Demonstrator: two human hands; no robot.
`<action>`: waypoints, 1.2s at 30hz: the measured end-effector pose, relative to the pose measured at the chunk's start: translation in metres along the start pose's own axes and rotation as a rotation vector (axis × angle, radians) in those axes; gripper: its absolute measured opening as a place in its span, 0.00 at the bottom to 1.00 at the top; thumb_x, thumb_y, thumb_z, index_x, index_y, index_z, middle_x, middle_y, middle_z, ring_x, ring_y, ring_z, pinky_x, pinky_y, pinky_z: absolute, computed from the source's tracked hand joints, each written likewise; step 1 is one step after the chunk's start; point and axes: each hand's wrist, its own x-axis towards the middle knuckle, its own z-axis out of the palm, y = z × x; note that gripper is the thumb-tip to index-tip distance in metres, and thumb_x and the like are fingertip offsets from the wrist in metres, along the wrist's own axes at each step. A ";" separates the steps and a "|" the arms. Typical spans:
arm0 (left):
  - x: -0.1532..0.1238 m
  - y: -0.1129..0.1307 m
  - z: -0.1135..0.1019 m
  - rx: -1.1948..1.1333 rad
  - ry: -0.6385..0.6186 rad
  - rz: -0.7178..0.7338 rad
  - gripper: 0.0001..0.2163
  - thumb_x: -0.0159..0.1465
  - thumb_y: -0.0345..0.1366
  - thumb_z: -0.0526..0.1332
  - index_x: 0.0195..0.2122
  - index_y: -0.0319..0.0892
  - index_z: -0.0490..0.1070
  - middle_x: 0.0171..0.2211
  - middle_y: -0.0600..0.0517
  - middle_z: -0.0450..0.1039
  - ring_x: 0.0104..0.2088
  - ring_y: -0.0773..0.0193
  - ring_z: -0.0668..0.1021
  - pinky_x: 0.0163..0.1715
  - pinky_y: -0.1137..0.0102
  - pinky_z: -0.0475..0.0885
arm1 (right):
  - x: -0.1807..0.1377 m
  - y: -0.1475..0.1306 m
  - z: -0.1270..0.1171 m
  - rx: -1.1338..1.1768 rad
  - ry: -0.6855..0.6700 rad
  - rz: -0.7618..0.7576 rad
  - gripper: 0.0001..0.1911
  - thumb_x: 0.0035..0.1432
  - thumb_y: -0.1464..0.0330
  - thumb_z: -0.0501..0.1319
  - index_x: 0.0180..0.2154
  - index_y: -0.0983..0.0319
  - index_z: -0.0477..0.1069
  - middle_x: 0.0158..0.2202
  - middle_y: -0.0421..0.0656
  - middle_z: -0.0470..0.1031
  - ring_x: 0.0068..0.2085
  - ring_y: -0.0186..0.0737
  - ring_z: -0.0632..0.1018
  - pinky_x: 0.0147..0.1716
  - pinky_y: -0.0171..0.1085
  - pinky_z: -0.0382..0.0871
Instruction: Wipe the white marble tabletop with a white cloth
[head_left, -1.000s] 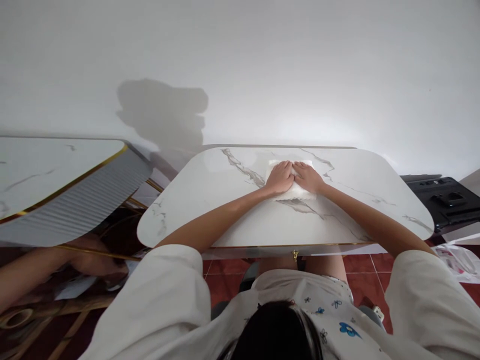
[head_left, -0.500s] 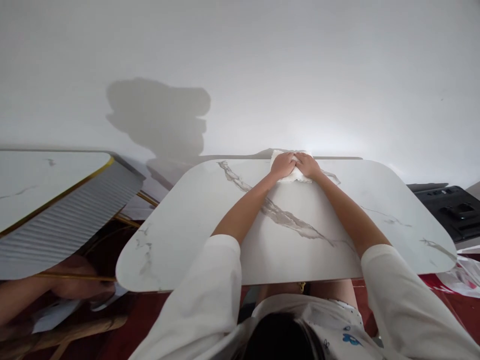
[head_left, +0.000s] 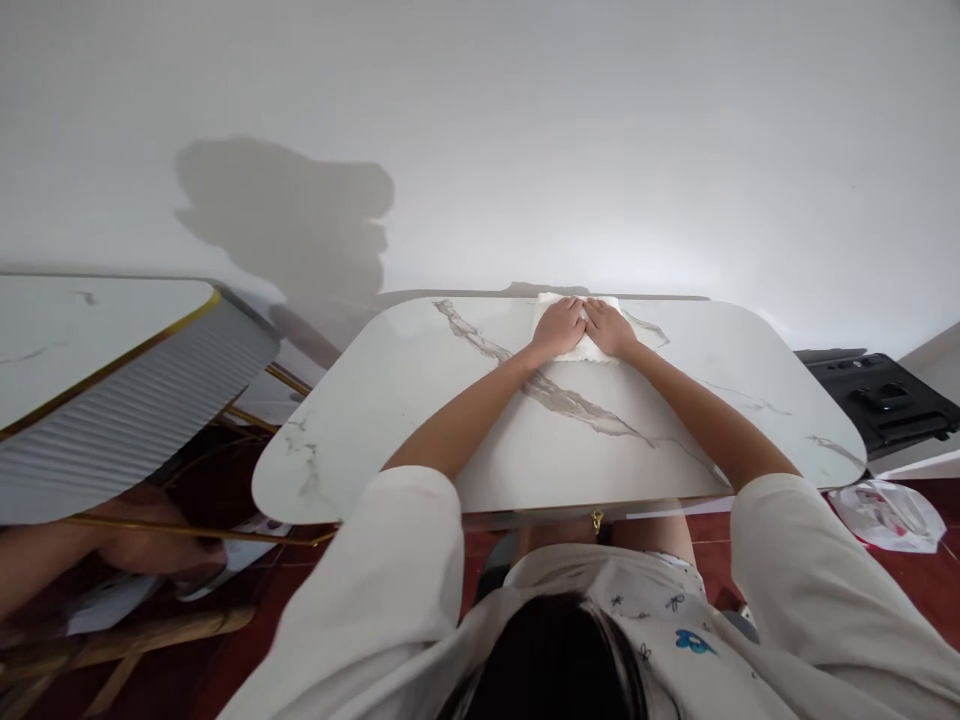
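A white folded cloth [head_left: 583, 350] lies near the far edge of a white marble-patterned tabletop [head_left: 420, 420]. My left hand [head_left: 559, 327] and my right hand [head_left: 609, 328] lie side by side on top of the cloth, fingers stretched flat and pressing it down. Both arms reach straight out across the table. Most of the cloth is hidden under my hands.
A second marble-look tabletop with a gold rim and ribbed edge [head_left: 112, 390] stands at the left. Another person's arm [head_left: 90, 560] shows below it. A black case [head_left: 881, 400] sits at the right, with a plastic bag [head_left: 889, 515] on the red tile floor.
My hands pushed the cloth from the table's middle to its far edge, then drew it back slightly. The view shifted with my head.
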 end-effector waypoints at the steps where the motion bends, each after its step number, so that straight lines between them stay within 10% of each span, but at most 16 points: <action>1: -0.010 0.006 -0.004 -0.009 -0.007 -0.009 0.17 0.66 0.28 0.46 0.53 0.33 0.64 0.54 0.39 0.68 0.56 0.57 0.67 0.60 0.65 0.57 | -0.011 -0.007 -0.003 0.000 -0.020 0.001 0.28 0.65 0.71 0.43 0.64 0.74 0.53 0.66 0.55 0.55 0.66 0.50 0.57 0.64 0.46 0.49; 9: -0.121 0.065 -0.030 -0.076 -0.071 -0.131 0.24 0.65 0.33 0.46 0.61 0.29 0.59 0.63 0.37 0.58 0.64 0.51 0.60 0.65 0.59 0.53 | -0.121 -0.068 -0.025 0.002 -0.075 -0.059 0.30 0.64 0.68 0.44 0.64 0.74 0.54 0.66 0.54 0.54 0.66 0.51 0.56 0.65 0.47 0.51; 16: -0.189 0.116 -0.038 -0.305 -0.134 -0.219 0.28 0.63 0.38 0.47 0.66 0.45 0.53 0.67 0.50 0.51 0.68 0.58 0.52 0.67 0.59 0.49 | -0.204 -0.092 -0.038 0.081 -0.051 -0.072 0.30 0.62 0.66 0.46 0.65 0.64 0.53 0.66 0.48 0.55 0.67 0.45 0.55 0.65 0.50 0.54; 26: -0.146 0.177 -0.032 -0.465 -0.268 -0.195 0.30 0.62 0.33 0.46 0.66 0.33 0.49 0.68 0.46 0.46 0.69 0.59 0.48 0.68 0.61 0.44 | -0.236 -0.017 -0.061 0.116 -0.068 -0.083 0.29 0.66 0.61 0.44 0.66 0.63 0.51 0.67 0.48 0.52 0.68 0.47 0.53 0.65 0.53 0.51; 36: -0.054 0.123 -0.003 -0.321 -0.110 -0.176 0.24 0.65 0.29 0.45 0.61 0.30 0.59 0.64 0.42 0.58 0.65 0.59 0.59 0.66 0.68 0.50 | -0.129 0.026 -0.039 0.070 -0.139 0.070 0.32 0.60 0.69 0.44 0.65 0.70 0.52 0.67 0.49 0.53 0.67 0.49 0.53 0.66 0.50 0.47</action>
